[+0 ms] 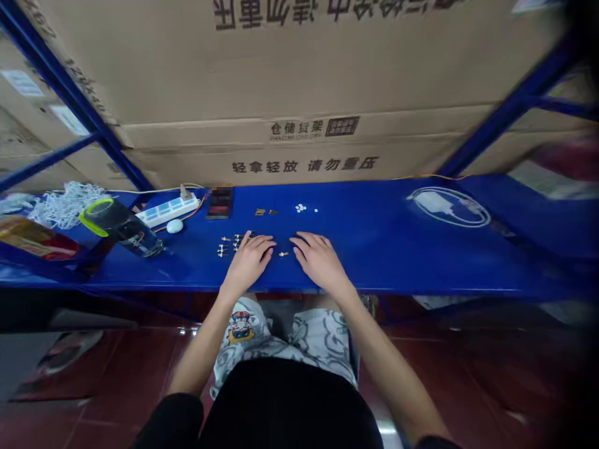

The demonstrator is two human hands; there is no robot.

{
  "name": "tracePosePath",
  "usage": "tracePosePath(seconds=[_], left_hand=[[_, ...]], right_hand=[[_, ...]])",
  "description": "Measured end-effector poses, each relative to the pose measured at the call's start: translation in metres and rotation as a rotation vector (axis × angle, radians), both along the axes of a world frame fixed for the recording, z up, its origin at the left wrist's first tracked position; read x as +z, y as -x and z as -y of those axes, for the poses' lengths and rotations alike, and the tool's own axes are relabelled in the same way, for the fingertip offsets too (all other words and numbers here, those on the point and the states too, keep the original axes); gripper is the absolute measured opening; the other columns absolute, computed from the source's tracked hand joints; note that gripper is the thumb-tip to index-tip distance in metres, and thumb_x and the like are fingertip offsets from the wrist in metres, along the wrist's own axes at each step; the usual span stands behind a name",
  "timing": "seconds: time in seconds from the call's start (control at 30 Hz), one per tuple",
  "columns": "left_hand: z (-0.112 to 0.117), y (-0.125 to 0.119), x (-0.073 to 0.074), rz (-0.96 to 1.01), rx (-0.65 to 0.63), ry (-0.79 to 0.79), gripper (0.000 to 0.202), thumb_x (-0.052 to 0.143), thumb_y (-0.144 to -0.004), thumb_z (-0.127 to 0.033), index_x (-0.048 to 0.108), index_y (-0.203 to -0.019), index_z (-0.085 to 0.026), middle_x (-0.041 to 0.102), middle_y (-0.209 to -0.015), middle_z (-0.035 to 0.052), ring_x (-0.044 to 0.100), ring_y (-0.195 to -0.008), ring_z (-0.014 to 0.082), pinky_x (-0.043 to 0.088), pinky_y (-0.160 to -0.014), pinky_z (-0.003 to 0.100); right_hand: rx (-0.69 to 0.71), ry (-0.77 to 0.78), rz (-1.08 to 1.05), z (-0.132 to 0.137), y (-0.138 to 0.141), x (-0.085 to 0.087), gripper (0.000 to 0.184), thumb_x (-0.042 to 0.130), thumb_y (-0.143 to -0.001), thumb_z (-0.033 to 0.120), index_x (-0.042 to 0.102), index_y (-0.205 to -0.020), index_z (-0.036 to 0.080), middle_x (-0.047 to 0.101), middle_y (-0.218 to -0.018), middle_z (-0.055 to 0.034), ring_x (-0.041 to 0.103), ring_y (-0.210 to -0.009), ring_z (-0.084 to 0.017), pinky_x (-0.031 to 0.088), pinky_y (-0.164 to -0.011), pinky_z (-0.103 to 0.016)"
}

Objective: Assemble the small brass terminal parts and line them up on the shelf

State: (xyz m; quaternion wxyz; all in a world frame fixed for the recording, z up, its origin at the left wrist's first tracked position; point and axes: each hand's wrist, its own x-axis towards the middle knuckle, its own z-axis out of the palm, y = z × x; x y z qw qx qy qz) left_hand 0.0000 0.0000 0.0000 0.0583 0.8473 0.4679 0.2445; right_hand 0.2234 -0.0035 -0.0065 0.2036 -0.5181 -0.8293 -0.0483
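Observation:
My left hand [251,257] lies palm down on the blue tabletop, fingers loosely apart, holding nothing that I can see. Its back edge is beside several small parts with dark and metallic ends [237,242], and it may cover some of them. Further left are a few more such small parts [223,251]. My right hand [320,259] rests palm down with its fingers spread. Between the two hands lies one small brass-and-white part [283,254]. Beyond them are small brass pieces [260,212] and a cluster of tiny white pieces [301,207].
On the left stand a white power strip [167,211], a tilted dark bottle [122,227], a round white object [175,226] and a dark pixelated object [219,202]. A coiled white cable [449,206] lies at the right. Large cardboard boxes [299,81] form the back wall.

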Motion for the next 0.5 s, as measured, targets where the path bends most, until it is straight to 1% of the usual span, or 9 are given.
tracePosePath(seconds=[0.07, 0.13, 0.17, 0.23, 0.3, 0.37, 0.43, 0.5], left_hand=[[-0.001, 0.000, 0.000, 0.004, -0.003, -0.002, 0.026, 0.046, -0.105, -0.022, 0.066, -0.122, -0.023, 0.067, -0.136, 0.0037, 0.059, -0.130, 0.0200, 0.024, -0.127, 0.053], [-0.002, 0.000, 0.000, 0.016, -0.007, -0.007, 0.026, 0.046, -0.105, -0.022, 0.067, -0.121, -0.023, 0.068, -0.135, 0.0043, 0.060, -0.130, 0.0201, 0.026, -0.127, 0.052], [-0.002, 0.000, 0.000, 0.027, -0.010, -0.011, 0.026, 0.046, -0.105, -0.022, 0.067, -0.120, -0.022, 0.068, -0.134, 0.0047, 0.060, -0.129, 0.0201, 0.028, -0.127, 0.051], [-0.003, -0.001, 0.000, 0.049, -0.015, -0.019, 0.026, 0.046, -0.105, -0.021, 0.068, -0.119, -0.021, 0.069, -0.133, 0.0055, 0.061, -0.129, 0.0204, 0.031, -0.126, 0.049], [-0.002, -0.001, 0.001, 0.057, -0.018, -0.024, 0.026, 0.047, -0.104, -0.021, 0.068, -0.119, -0.020, 0.069, -0.133, 0.0059, 0.061, -0.129, 0.0209, 0.033, -0.125, 0.048], [-0.001, -0.001, 0.002, 0.057, -0.017, -0.024, 0.026, 0.047, -0.104, -0.021, 0.068, -0.119, -0.021, 0.068, -0.133, 0.0059, 0.061, -0.129, 0.0209, 0.034, -0.124, 0.048], [0.000, -0.002, 0.003, 0.054, -0.015, -0.016, 0.026, 0.047, -0.104, -0.020, 0.068, -0.120, -0.021, 0.068, -0.133, 0.0056, 0.061, -0.129, 0.0206, 0.034, -0.125, 0.048], [0.000, -0.002, 0.004, 0.056, -0.013, -0.004, 0.026, 0.047, -0.104, -0.021, 0.068, -0.120, -0.021, 0.068, -0.134, 0.0055, 0.061, -0.129, 0.0203, 0.034, -0.125, 0.048]], right_hand=[[-0.015, -0.001, 0.020, -0.001, 0.000, 0.005, 0.037, 0.039, -0.105, 0.024, 0.067, -0.129, 0.018, 0.066, -0.135, -0.0132, 0.060, -0.123, -0.030, 0.042, -0.103, -0.046], [-0.015, 0.024, 0.035, -0.009, 0.001, 0.012, 0.037, 0.039, -0.105, 0.023, 0.068, -0.127, 0.019, 0.070, -0.128, -0.0127, 0.063, -0.116, -0.029, 0.046, -0.097, -0.043], [-0.013, 0.049, 0.045, -0.017, 0.002, 0.017, 0.036, 0.039, -0.105, 0.023, 0.069, -0.125, 0.019, 0.071, -0.122, -0.0124, 0.064, -0.114, -0.029, 0.048, -0.093, -0.042], [0.013, 0.109, 0.040, -0.040, 0.006, 0.027, 0.035, 0.043, -0.104, 0.024, 0.067, -0.128, 0.021, 0.072, -0.118, -0.0109, 0.065, -0.112, -0.028, 0.051, -0.087, -0.038], [0.043, 0.176, 0.035, -0.068, 0.012, 0.035, 0.036, 0.048, -0.102, 0.026, 0.062, -0.135, 0.024, 0.069, -0.126, -0.0094, 0.067, -0.109, -0.027, 0.052, -0.084, -0.036], [0.064, 0.192, 0.049, -0.095, 0.020, 0.038, 0.038, 0.052, -0.101, 0.026, 0.060, -0.138, 0.024, 0.065, -0.134, -0.0099, 0.068, -0.109, -0.027, 0.053, -0.086, -0.038], [0.091, 0.180, 0.046, -0.116, 0.028, 0.036, 0.037, 0.054, -0.100, 0.027, 0.061, -0.137, 0.024, 0.063, -0.139, -0.0093, 0.065, -0.116, -0.028, 0.053, -0.087, -0.038], [0.102, 0.157, 0.019, -0.128, 0.034, 0.030, 0.034, 0.054, -0.101, 0.028, 0.064, -0.133, 0.025, 0.063, -0.138, -0.0089, 0.061, -0.122, -0.028, 0.053, -0.089, -0.039]])
